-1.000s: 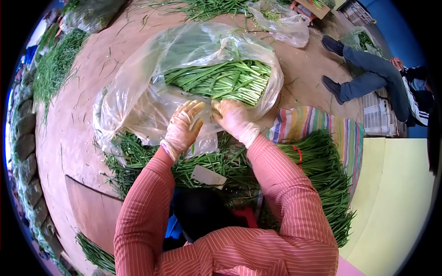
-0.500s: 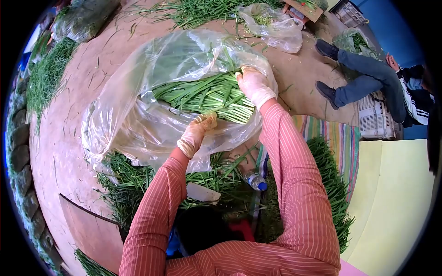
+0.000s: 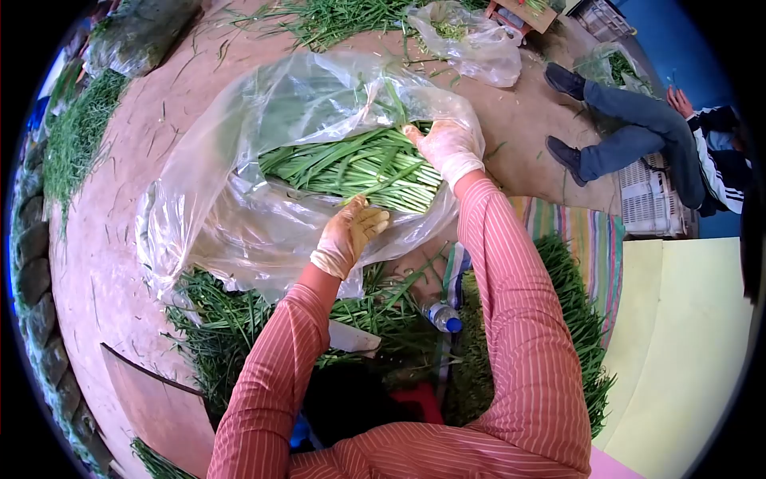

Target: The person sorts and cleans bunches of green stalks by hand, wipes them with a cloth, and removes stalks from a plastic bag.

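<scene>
A clear plastic bag (image 3: 239,215) lies spread on the floor with its mouth open, and a bundle of long green stalks (image 3: 359,168) rests inside, pale cut ends to the right. My left hand (image 3: 349,231), in a thin pale glove, is at the bundle's near edge, fingers apart and touching the plastic and stalks. My right hand (image 3: 443,145), gloved too, lies over the far right side of the bundle by the bag's rim. Its thumb and fingers are spread, with nothing gripped between them.
Loose greens (image 3: 223,319), a water bottle (image 3: 441,315) and a pale flat piece (image 3: 353,337) lie near me. A striped cloth (image 3: 586,239) is at the right. Beyond it a person's legs (image 3: 638,112) stretch out beside a white crate (image 3: 650,199).
Both hands were at the bag's near edge; my right hand has moved to the bundle's far right side. My left hand shifted slightly right and its fingers opened. The bottle has come into view.
</scene>
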Available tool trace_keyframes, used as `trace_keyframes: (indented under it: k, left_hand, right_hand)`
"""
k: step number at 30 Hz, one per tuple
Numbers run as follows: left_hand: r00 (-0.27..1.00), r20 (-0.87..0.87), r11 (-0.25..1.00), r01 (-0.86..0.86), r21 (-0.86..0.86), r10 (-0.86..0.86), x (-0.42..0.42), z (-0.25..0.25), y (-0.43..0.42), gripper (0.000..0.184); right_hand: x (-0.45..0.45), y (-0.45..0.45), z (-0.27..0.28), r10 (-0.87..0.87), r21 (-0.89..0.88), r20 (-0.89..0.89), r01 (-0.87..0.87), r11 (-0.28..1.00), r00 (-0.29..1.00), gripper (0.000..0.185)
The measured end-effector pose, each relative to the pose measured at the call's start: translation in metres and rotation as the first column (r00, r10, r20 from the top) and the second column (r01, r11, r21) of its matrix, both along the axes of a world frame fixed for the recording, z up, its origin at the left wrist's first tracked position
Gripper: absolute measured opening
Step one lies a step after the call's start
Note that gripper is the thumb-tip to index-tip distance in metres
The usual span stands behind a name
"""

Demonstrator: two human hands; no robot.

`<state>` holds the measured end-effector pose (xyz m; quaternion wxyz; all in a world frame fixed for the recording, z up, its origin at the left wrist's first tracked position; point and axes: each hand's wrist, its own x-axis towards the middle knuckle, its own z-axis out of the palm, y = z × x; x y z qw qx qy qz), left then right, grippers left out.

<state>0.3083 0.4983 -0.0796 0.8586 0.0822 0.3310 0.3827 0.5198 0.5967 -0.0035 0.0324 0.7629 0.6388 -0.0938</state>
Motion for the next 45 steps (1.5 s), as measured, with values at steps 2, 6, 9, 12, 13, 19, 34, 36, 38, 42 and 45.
trace_keyframes:
  k: [2, 6, 9, 12, 13, 19, 34, 36, 38, 42, 45]
  left_hand:
    - [0.990, 0.036, 0.991, -0.134, -0.001, 0.134, -0.001, -0.013, -0.003, 0.029]
    - [0.970, 0.028, 0.971, -0.240, 0.002, 0.240, -0.002, -0.014, -0.004, 0.035]
    - [0.986, -0.084, 0.987, -0.149, -0.060, 0.144, 0.002, -0.009, -0.006, 0.041]
    - [0.993, -0.003, 0.989, -0.122, -0.086, 0.122, 0.005, -0.005, -0.005, 0.049]
    - [0.993, -0.002, 0.990, -0.118, -0.083, 0.118, 0.007, -0.002, -0.005, 0.049]
    - [0.995, 0.044, 0.995, -0.085, -0.050, 0.087, 0.022, -0.007, -0.001, 0.062]
    - [0.977, 0.118, 0.972, -0.157, -0.177, 0.179, 0.035, -0.039, -0.011, 0.088]
    - [0.973, 0.141, 0.977, -0.161, -0.142, 0.181, 0.033, -0.036, -0.015, 0.077]
    - [0.979, 0.114, 0.978, -0.150, -0.142, 0.167, 0.032, -0.029, -0.016, 0.076]
    - [0.991, 0.049, 0.985, -0.122, -0.118, 0.128, 0.036, -0.032, -0.013, 0.081]
    - [0.988, 0.028, 0.977, -0.145, -0.154, 0.151, 0.042, -0.034, -0.005, 0.079]
  right_hand:
    - [0.002, 0.000, -0.009, -0.047, 0.099, 0.007, 0.046, 0.994, 0.999, 0.081]
    - [-0.003, -0.001, -0.005, -0.150, 0.004, 0.020, 0.150, 0.989, 0.988, 0.075]
    - [0.005, -0.012, -0.009, -0.016, 0.283, 0.005, 0.014, 0.959, 1.000, 0.074]
    - [0.009, -0.016, -0.006, 0.361, 0.575, -0.431, -0.056, 0.816, 0.827, 0.074]
    - [0.008, -0.017, -0.009, 0.359, 0.578, -0.429, -0.053, 0.814, 0.829, 0.074]
    - [-0.005, -0.029, -0.011, -0.134, 0.106, -0.202, 0.158, 0.982, 0.970, 0.081]
    - [-0.049, -0.097, -0.012, -0.100, 0.069, -0.298, 0.126, 0.990, 0.949, 0.102]
    - [-0.049, -0.098, -0.014, -0.102, 0.071, -0.342, 0.134, 0.988, 0.934, 0.105]
    - [-0.046, -0.097, -0.011, -0.120, -0.042, -0.358, 0.112, 0.993, 0.926, 0.109]
    - [-0.044, -0.099, -0.014, -0.157, -0.086, -0.457, 0.133, 0.987, 0.875, 0.113]
    - [-0.047, -0.103, -0.010, -0.155, -0.060, -0.422, 0.144, 0.988, 0.893, 0.114]
